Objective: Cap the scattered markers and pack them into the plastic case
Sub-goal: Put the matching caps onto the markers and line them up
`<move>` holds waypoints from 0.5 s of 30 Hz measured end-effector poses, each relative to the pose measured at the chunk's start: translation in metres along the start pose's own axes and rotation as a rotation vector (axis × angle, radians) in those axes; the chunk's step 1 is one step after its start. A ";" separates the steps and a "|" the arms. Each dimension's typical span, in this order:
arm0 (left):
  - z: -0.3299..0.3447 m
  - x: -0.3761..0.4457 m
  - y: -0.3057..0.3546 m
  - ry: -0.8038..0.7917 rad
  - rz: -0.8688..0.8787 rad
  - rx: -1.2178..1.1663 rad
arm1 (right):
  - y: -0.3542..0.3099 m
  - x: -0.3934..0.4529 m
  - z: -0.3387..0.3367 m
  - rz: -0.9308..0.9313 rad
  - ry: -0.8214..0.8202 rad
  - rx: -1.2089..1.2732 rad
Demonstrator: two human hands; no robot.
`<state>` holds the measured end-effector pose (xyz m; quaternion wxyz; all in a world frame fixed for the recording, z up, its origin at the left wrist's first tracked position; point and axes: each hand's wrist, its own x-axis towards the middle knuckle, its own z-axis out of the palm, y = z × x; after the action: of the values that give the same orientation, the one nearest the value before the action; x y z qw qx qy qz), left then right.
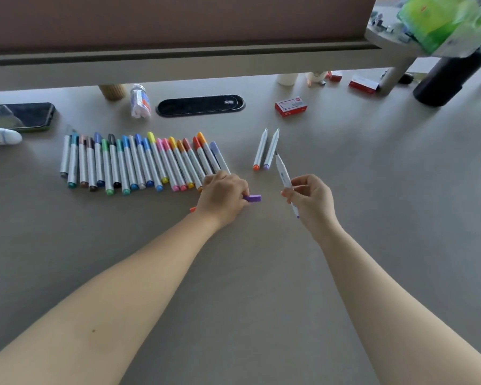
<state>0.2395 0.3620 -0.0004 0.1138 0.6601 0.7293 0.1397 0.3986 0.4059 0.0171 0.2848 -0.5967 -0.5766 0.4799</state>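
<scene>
A row of several capped markers [139, 162] in many colours lies side by side on the grey table, left of centre. Two uncapped white markers [265, 150] lie apart to the right, tips pointing away. My left hand [224, 197] pinches a purple cap [253, 198] just above the table, at the row's right end. An orange piece [192, 209] peeks out under that wrist. My right hand [310, 201] grips an uncapped white marker [283, 173], tilted with its tip up and away. No plastic case is in view.
A dark phone [20, 116] lies at the far left, with a small bottle [140, 101] and a black oval cable port [200, 105] behind the markers. Red staple boxes [290, 106] and a black cylinder [450, 79] stand at the back right under a shelf.
</scene>
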 end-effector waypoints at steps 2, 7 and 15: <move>-0.007 -0.004 -0.003 0.066 -0.039 -0.100 | 0.001 -0.001 0.004 -0.018 -0.025 -0.025; -0.028 -0.013 -0.010 0.084 -0.191 -0.462 | -0.008 -0.005 0.015 -0.060 -0.084 -0.059; -0.051 -0.013 -0.027 0.093 -0.281 -0.604 | -0.030 -0.009 0.026 -0.160 -0.066 -0.268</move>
<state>0.1981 0.3439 0.0373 0.2889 0.4826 0.7431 0.3625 0.3639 0.3966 0.0368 0.2209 -0.5654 -0.6903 0.3936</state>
